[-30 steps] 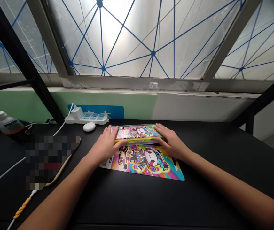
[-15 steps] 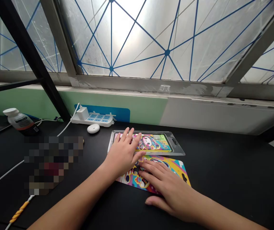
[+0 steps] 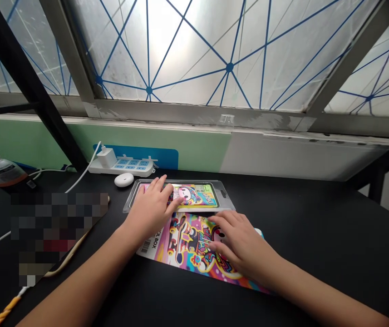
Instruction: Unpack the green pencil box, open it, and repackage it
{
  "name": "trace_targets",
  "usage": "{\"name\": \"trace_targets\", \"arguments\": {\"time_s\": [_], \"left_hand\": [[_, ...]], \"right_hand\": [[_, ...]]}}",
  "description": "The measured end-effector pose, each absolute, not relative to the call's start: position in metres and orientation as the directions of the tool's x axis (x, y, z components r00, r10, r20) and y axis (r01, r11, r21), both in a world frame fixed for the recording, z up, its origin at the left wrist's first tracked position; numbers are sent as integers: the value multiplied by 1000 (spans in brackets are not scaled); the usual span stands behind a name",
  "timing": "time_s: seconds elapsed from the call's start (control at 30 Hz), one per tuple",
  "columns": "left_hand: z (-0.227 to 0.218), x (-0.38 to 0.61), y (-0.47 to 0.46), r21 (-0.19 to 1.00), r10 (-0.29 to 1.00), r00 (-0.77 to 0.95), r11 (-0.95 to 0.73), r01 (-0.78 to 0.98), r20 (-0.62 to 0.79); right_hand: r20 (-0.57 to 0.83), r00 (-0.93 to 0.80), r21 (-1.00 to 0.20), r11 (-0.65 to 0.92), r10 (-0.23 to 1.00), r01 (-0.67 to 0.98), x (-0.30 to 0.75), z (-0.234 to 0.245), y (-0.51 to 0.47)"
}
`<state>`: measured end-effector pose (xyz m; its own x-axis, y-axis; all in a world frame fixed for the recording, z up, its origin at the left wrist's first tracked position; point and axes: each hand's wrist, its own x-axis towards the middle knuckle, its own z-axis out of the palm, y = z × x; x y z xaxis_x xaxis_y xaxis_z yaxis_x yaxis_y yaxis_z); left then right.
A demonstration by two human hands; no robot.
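A clear plastic blister pack [image 3: 222, 185] lies flat on the black desk, with a colourful cartoon-printed piece [image 3: 199, 196] showing inside it. My left hand [image 3: 153, 200] rests on the pack's left part, fingers stretched and somewhat apart. Just in front of the pack lies a bright printed backing card [image 3: 189, 245], slightly slanted, with "...CIL BOX" and a barcode at its left end. Over the card's right half is my right hand [image 3: 245, 240], its fingers loosely bent and apart from the thumb, fingertips at the print. The hand hides the card's right portion.
A white power strip [image 3: 122, 167] with a plugged-in charger stands by the wall. Near it sits a small white rounded case [image 3: 124, 180]. A white-capped bottle [image 3: 2, 170] and a blurred-out object [image 3: 58, 236] with a cable are at left. A black frame post [image 3: 44, 104] rises behind.
The view has shifted slightly. The blister pack has slid left under my left hand. The card shows more of its left end and lies nearer me. My right thumb has moved in toward the fingers.
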<state>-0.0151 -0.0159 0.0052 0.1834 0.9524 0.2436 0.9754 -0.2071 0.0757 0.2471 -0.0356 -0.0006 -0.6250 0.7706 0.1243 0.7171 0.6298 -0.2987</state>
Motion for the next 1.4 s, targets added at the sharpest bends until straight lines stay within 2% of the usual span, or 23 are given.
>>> {"name": "trace_targets", "arguments": {"time_s": [0.13,0.37,0.57,0.7,0.8,0.87,0.93,1.07,1.13,1.27,1.4], "left_hand": [[-1,-11,-15,79,968,137,-157,984,212],[0,-16,-12,100,974,165,-181,978,153],[6,-20,-13,189,981,144,-167,968,133],[9,-23,-15,209,982,127,-155,965,140],[12,-23,-16,223,982,119,-150,963,147],[15,-22,-17,227,978,134,-169,959,162],[16,-21,-18,221,970,158,-197,955,183],[14,-15,-23,191,959,193,-233,954,206],[10,-12,-26,179,961,197,-232,956,193],[5,-4,-29,161,973,188,-209,965,137],[6,0,-31,148,973,210,-223,964,99]], "right_hand": [[192,-542,-227,574,818,787,245,-11,-31],[276,-542,-277,605,794,746,245,-13,-33],[143,-509,-370,522,849,768,247,-6,-39],[18,-666,-330,633,746,700,256,15,-40],[21,-727,-290,700,686,652,274,32,-31],[54,-721,-298,700,691,649,290,36,-17],[62,-668,-340,645,741,684,306,34,2],[-39,-513,-436,448,857,780,329,19,34],[-24,-456,-475,391,890,788,329,14,39],[65,-398,-559,364,915,745,304,9,28],[-10,-434,-543,360,901,759,288,10,18]]}}
